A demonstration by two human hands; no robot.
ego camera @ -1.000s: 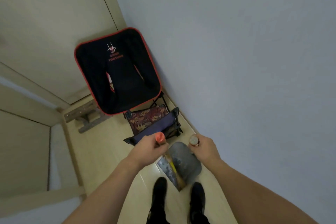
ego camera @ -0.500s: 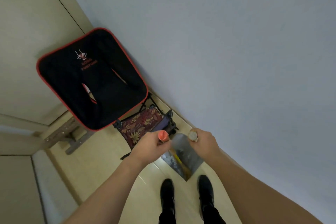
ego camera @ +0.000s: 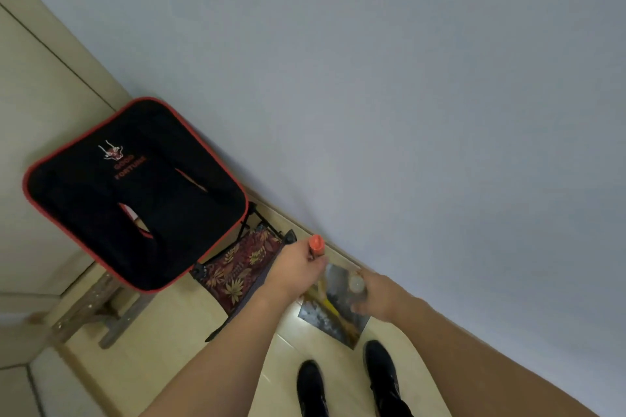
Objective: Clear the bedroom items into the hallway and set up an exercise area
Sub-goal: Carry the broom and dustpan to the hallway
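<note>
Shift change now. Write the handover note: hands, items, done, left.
Left hand: closed on a handle with an orange tip.
Right hand: closed on a pale-ended handle above a grey dustpan, which sits low by the feet.
Items: black folding chair with red trim and a floral folding stool stand by the grey wall on the light floor.
Done: chair and stool parked here.
Left: set down both handled tools; the exercise area is not in view.
</note>
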